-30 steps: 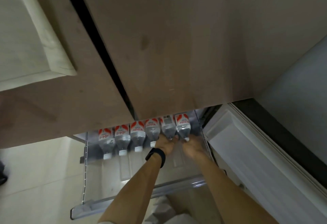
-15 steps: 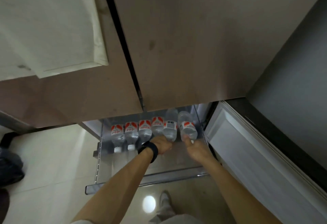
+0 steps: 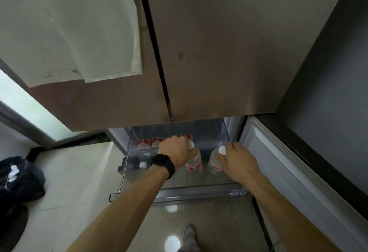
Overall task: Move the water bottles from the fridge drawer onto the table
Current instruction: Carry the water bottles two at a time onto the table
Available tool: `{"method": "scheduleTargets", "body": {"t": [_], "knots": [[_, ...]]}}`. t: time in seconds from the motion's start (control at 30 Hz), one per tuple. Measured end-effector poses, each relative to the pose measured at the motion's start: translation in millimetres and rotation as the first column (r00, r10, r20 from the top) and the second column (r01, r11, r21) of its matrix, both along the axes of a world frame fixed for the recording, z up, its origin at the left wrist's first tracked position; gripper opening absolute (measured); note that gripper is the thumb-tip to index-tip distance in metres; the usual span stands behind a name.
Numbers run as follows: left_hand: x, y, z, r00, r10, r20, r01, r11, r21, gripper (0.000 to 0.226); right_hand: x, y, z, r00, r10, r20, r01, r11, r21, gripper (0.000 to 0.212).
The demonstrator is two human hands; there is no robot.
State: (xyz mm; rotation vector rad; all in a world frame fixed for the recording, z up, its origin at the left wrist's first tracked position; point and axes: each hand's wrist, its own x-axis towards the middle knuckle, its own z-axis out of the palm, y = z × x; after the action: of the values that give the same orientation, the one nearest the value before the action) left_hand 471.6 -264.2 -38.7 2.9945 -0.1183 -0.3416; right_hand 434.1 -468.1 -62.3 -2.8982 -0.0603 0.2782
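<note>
Head view: the left hand (image 3: 175, 151), wearing a black wristwatch (image 3: 162, 162), is clamping its grip round the neck of a clear plastic water bottle with white cap and red label (image 3: 194, 162). The right hand (image 3: 238, 162) is clamping its grip likewise on a matching second bottle (image 3: 214, 163). Both bottles are standing upright, just beside each other, over the pulled-out transparent fridge drawer (image 3: 199, 192). Further bottles (image 3: 144, 146) are lying at its left rear.

bare forearms; black watch (image 3: 162, 162) on left wrist.
</note>
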Motion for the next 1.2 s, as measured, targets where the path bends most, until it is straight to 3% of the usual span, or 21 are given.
{"method": "scheduleTargets", "body": {"t": [0.1,0.23,0.37,0.5,0.6,0.77,0.97,1.1,1.2], "knots": [[0.3,2.8,-15.0,0.998,-0.056,-0.037,0.052,0.994,-0.096,0.035,2.8,-1.5,-9.0,0.999,0.034,0.002,-0.034,0.981,0.19,0.045],[-2.6,8.2,-35.5,1.0,-0.017,-0.017,0.01,0.937,-0.349,0.041,8.4,-6.8,-24.1,0.994,-0.105,0.034,0.083,0.913,0.399,0.042],[-12.6,5.5,-56.7,0.987,0.061,-0.151,-0.146,0.747,-0.649,0.031,11.7,-6.3,-36.7,0.988,-0.151,-0.041,0.15,0.832,0.535,0.037],[-25.8,-5.4,-78.8,0.986,0.08,-0.145,-0.162,0.641,-0.75,0.023,11.9,-1.1,-51.4,0.965,-0.231,-0.122,0.252,0.693,0.675,0.049],[-25.8,-1.4,-88.7,0.987,0.064,-0.146,-0.151,0.666,-0.731,0.034,16.9,3.7,-59.8,0.938,-0.328,-0.108,0.299,0.614,0.731,0.052],[-11.8,16.1,-91.3,0.991,-0.025,-0.129,-0.053,0.819,-0.571,0.074,17.3,12.2,-85.4,0.939,-0.337,-0.063,0.28,0.65,0.706,0.069],[-8.2,16.7,-90.6,0.993,-0.048,-0.111,-0.026,0.813,-0.581,0.064,16.0,12.9,-87.4,0.924,-0.375,-0.08,0.323,0.649,0.689,0.071],[-14.0,9.9,-86.5,0.993,-0.034,-0.109,-0.039,0.795,-0.605,0.054,11.3,13.9,-84.5,0.926,-0.373,-0.063,0.317,0.674,0.668,0.054],[-20.6,9.3,-82.4,0.995,0.025,-0.092,-0.077,0.784,-0.616,0.057,11.2,12.4,-74.8,0.929,-0.369,-0.032,0.301,0.7,0.648,0.054]]}}
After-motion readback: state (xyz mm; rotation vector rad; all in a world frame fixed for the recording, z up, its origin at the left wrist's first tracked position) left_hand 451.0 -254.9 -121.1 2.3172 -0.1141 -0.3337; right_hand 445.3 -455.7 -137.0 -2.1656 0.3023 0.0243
